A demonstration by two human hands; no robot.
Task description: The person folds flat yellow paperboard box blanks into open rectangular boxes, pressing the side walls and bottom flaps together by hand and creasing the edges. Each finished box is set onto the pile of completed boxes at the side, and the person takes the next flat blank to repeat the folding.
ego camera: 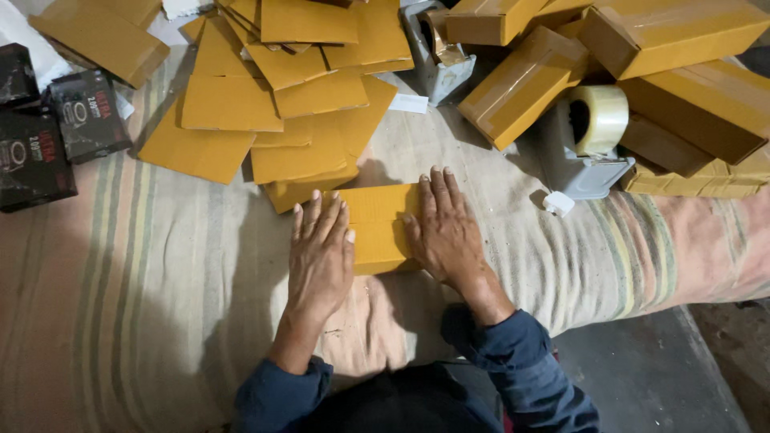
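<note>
**Both hands flat on a folded cardboard blank**

Left hand (321, 248) and right hand (445, 232) lie palm-down, fingers spread and open, pressing either side of a yellow cardboard blank (378, 228). Nothing gripped. The blank sits at the middle of the striped cloth (160, 281) covering the surface, just below a loose heap of flat blanks (273, 104). Assembled cartons (674, 72) piled at upper right. A grey tape dispenser (581, 164) with a roll of clear tape (597, 119) stands just right of the right hand, close to the cartons. Black product boxes (48, 136) at far left, well apart. Dark blue sleeves (521, 361) at bottom edge.
</note>
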